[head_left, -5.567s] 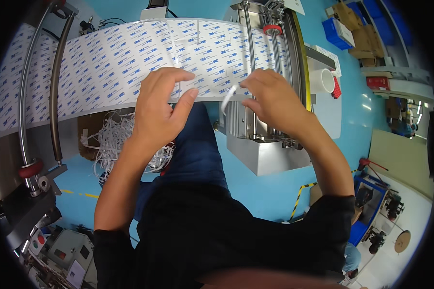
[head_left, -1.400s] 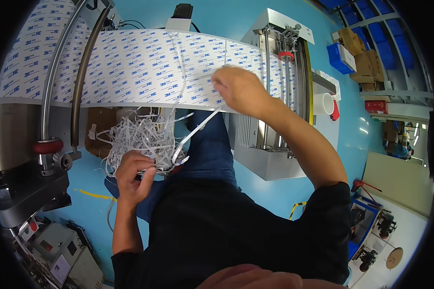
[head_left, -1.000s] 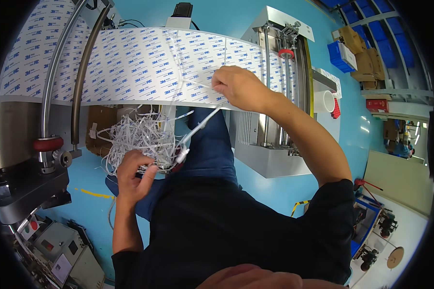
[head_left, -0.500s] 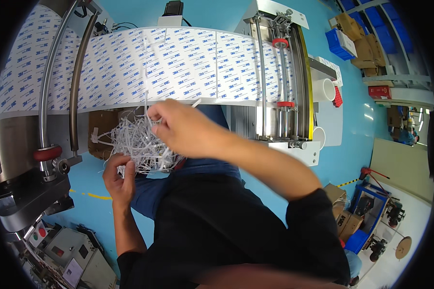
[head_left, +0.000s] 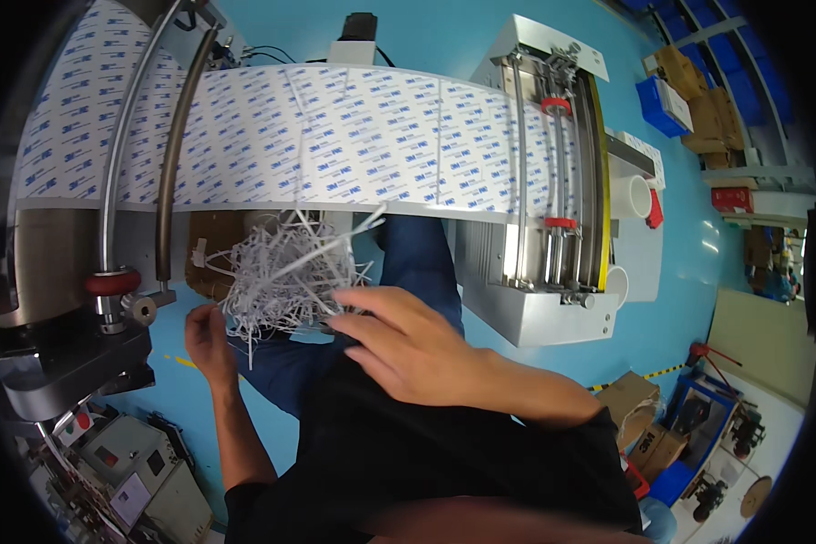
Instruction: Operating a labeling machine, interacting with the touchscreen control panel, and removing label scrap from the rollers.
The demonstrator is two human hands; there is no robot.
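A tangled heap of thin white strips (head_left: 286, 272) fills a brown cardboard box (head_left: 205, 263) below the wide printed sheet. Over the heap's near right edge, my right hand (head_left: 412, 349) is open, its fingers stretched toward the strips and apart. One longer strip (head_left: 322, 250) lies slantwise across the top of the heap, its end rising to the right. My left hand (head_left: 210, 344) is beside the heap's lower left side, fingers curled together; whatever they hold, if anything, is hidden. White sheet with blue print (head_left: 372, 136) runs across above both hands.
On the left, metal rollers (head_left: 174, 154) with a red collar (head_left: 112, 283) cross the sheet. A roller machine (head_left: 553, 308) stands on the right, with white tubes (head_left: 635, 197) beyond it. A grey control cabinet (head_left: 122, 453) is at lower left; cartons (head_left: 630, 399) lie at lower right.
My right hand has moved from the sheet's edge down toward me and right, opening from a pinch. My left hand has shifted slightly down and left, away from the heap. The view has shifted.
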